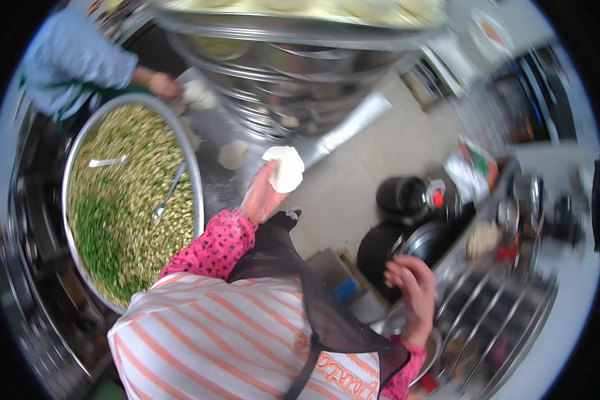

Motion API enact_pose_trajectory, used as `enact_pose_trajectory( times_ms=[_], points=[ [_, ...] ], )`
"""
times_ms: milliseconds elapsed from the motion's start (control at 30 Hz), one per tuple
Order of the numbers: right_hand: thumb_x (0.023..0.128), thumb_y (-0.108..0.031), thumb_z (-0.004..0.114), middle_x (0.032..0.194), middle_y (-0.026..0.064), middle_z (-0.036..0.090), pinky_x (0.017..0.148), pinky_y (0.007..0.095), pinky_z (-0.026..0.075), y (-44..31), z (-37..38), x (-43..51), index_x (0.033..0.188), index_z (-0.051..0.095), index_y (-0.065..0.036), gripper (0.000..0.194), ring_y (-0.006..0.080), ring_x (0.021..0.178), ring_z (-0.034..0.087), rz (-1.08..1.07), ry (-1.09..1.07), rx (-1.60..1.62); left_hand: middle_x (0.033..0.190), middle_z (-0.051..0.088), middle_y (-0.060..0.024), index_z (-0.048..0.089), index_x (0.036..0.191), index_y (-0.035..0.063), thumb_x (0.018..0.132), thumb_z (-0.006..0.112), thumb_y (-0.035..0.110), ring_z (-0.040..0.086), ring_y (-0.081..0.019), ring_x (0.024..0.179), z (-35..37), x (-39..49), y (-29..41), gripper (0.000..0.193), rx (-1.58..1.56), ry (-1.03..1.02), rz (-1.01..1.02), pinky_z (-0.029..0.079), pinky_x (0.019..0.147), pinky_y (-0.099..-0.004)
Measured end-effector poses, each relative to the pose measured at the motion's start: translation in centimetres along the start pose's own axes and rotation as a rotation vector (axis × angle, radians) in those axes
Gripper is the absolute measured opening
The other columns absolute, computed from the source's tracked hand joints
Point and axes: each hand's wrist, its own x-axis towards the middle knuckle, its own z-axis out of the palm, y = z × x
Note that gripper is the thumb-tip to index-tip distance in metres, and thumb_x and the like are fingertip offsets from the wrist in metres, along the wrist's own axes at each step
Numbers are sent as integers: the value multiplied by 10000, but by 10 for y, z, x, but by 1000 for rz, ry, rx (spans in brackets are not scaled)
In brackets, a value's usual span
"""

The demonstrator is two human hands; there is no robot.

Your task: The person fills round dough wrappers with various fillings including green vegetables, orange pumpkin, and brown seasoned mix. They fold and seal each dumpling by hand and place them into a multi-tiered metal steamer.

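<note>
My left hand (pixel 262 199), in a pink spotted sleeve, holds a floppy white dough wrapper (pixel 287 170). Its near edge lies over my fingers, above the table's edge and the floor. Away to the right, my right hand (pixel 414 290) is raised with fingers loosely bent, and I see nothing in it. Left of my left forearm stands a large metal basin (pixel 198 200) of chopped filling (pixel 135 150), with chopped greens (pixel 97 240) along its near left side. A spoon (pixel 169 192) and a pale flat utensil (pixel 107 161) rest on the filling.
Stacked metal steamers (pixel 300 75) rise ahead, pale dough pieces on top. A flat dough round (pixel 232 154) lies on the metal table (pixel 215 182). Another person's hand (pixel 165 86) is near dough (pixel 198 95). A dark bottle (pixel 402 195) and wire rack (pixel 480 320) are right.
</note>
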Motion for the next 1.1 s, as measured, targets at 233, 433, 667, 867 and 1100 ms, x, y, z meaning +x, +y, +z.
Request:
enact_pose_trajectory(
  times_ms=[233,433,667,867,1100],
  points=[
    [908,-159,649,985,83,659,752,286,511,97,27,-55,1193,578,25,346,160,888,622,-238,101,400,1329,527,-142,421,1352,-30,1047,378,263,535,-249,1218,85,-98,-122,425,628,-400,-734,439,1044,-409],
    [812,-107,700,931,90,678,701,313,508,193,41,-178,1007,679,-29,211,214,814,650,-587,1014,-130,1279,565,-121,463,1309,-9,1043,379,314,574,-252,1158,60,-169,-190,427,1089,-658,-932,486,970,-397],
    [844,-138,660,933,98,655,793,394,507,244,89,-329,980,664,-73,151,290,872,633,-571,1419,-334,1371,488,-135,389,1384,24,1037,352,273,456,-285,1286,46,-273,-277,428,633,-566,-1867,343,1109,-429],
    [856,-18,551,893,188,653,737,411,529,426,168,-486,866,679,-8,128,309,804,632,874,1751,-390,1456,388,-195,344,1423,-15,927,585,382,434,-305,1312,50,-335,-304,679,679,-818,-2044,338,1129,-458],
    [805,-123,593,884,120,635,767,408,535,510,171,-520,839,706,-89,124,290,891,627,1238,1356,-593,1384,455,-229,465,1333,-24,865,641,228,415,-376,1300,15,-399,-349,560,727,148,-2446,415,1069,-494]
  ],
)
